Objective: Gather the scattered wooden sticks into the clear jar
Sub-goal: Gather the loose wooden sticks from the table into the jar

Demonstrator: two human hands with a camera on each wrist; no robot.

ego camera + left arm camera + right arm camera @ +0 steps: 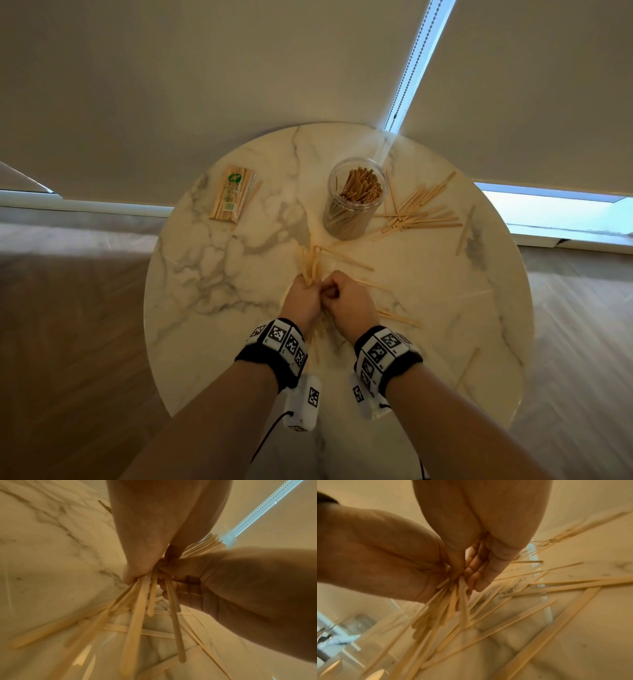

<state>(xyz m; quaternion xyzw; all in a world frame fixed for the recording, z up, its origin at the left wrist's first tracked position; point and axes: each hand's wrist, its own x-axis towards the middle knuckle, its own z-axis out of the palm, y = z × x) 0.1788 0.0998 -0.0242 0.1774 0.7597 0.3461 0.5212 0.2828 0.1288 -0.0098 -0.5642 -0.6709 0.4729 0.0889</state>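
At worktop centre, both hands (320,296) clench one stick bundle (310,265); square ends, then lift toward jar (354,198) at 1 o'clock.

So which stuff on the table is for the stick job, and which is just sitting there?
For the job:
- bundle of sticks, gripped by the left hand, right hand against it
- loose sticks beside the jar
- clear jar, already holding many sticks

Just lying about:
- wrapped pack of sticks
- marble table

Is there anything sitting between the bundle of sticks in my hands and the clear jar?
Nothing visible blocks the way. Only loose sticks lie flat on the table between the bundle and the jar, whose mouth is open but already crowded.
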